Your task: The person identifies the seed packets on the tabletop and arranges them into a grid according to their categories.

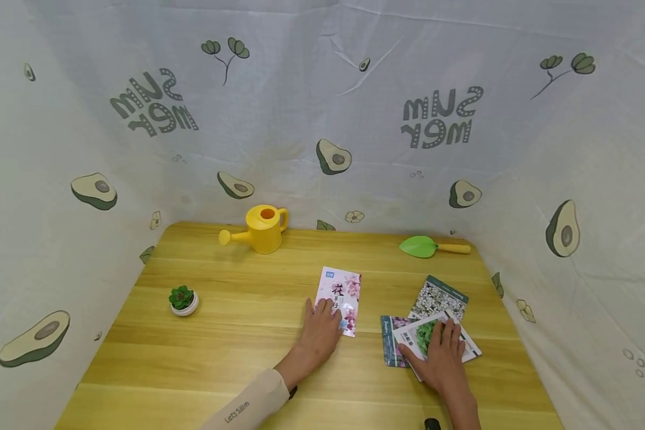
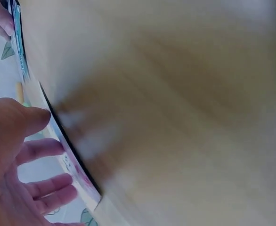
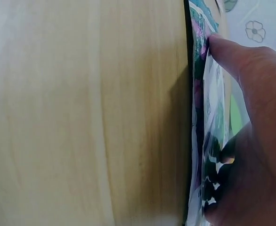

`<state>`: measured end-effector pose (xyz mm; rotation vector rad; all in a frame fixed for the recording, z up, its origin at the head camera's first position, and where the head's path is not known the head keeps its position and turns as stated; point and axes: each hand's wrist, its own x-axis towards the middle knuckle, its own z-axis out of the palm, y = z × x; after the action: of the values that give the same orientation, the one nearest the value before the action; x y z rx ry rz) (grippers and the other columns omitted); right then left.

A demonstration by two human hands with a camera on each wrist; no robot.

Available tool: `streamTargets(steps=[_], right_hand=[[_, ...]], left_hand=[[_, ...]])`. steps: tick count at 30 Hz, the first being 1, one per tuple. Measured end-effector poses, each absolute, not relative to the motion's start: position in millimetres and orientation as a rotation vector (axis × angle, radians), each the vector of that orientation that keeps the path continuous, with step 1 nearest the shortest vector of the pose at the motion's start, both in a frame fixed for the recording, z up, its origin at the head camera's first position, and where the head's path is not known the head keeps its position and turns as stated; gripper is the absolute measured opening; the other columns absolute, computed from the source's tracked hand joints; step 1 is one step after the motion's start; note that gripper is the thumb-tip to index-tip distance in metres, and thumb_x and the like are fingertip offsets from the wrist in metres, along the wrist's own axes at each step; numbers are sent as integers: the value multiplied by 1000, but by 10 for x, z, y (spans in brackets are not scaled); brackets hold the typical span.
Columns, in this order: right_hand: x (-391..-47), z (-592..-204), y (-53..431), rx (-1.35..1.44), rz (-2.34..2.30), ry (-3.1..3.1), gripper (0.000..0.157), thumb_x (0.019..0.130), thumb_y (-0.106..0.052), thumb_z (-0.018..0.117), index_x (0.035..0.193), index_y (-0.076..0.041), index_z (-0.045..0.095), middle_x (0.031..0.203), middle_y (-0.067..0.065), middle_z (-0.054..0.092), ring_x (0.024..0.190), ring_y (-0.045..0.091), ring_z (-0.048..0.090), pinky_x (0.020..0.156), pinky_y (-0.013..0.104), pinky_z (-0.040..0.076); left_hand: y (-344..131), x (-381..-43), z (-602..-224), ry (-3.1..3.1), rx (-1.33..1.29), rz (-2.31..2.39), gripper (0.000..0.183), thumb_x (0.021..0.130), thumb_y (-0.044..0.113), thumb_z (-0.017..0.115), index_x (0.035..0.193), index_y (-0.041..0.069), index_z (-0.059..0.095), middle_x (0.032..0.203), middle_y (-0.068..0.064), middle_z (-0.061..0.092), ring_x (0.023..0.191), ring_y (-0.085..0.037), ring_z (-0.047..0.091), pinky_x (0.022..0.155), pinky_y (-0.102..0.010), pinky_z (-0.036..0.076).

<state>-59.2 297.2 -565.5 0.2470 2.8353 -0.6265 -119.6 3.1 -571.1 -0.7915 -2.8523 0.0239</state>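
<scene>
A white flower-seed packet with pink blossoms lies flat in mid-table. My left hand rests on its lower left part, fingers extended over the print; the left wrist view shows the thumb at the packet's edge. To the right, several packets overlap in a loose pile. On top is a white packet with green leaves, over a purple-flowered packet and one with small white flowers. My right hand lies on the top packet with fingers spread, its thumb near the edge.
A yellow watering can stands at the back left. A small potted succulent sits at the left. Near the back right edge lies a green trowel with a yellow handle. Patterned white curtain surrounds the wooden table.
</scene>
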Motion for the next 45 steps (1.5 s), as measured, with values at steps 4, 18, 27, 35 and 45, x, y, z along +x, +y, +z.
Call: streamTargets(steps=[4,18,27,35,45], right_hand=[[-604,-5657,2988,244,-636,2823,133,97,-71,63,159,23,-7,165,44,-25,152,62,-27,122,78,-10],[-633,-5653,2980,238,-623,2836,133,95,-70,66,160,23,-4,166,46,-19,154,64,-20,122,80,-6],[-646,-5629,2964,218,-648,2820,134,95,-69,68,160,23,-4,166,46,-19,154,64,-19,122,79,-4],[-655,-5618,2976,220,-640,2807,135,95,-70,68,159,23,-5,166,46,-19,154,64,-20,122,79,-4],[-691,-5638,2995,217,-601,2785,137,94,-74,66,159,24,-6,166,46,-19,154,64,-18,121,80,-5]], left_hand=[[4,-1218,-5711,-2901,-808,-104,27,101,41,75,116,18,71,152,-13,56,146,-31,49,119,-60,44],[-169,-1259,-5693,-3031,-940,-434,59,107,33,69,155,3,54,171,-16,40,160,-35,36,127,-48,37],[-281,-1257,-5734,-2993,-971,-336,62,106,38,68,157,5,55,170,-13,43,158,-32,39,125,-47,40],[-339,-1228,-5728,-3006,-965,-354,64,104,40,72,155,5,57,173,-14,38,161,-32,34,126,-53,38],[-479,-1236,-5717,-3091,-974,-480,63,103,45,73,152,9,57,177,-12,29,165,-34,22,129,-62,27]])
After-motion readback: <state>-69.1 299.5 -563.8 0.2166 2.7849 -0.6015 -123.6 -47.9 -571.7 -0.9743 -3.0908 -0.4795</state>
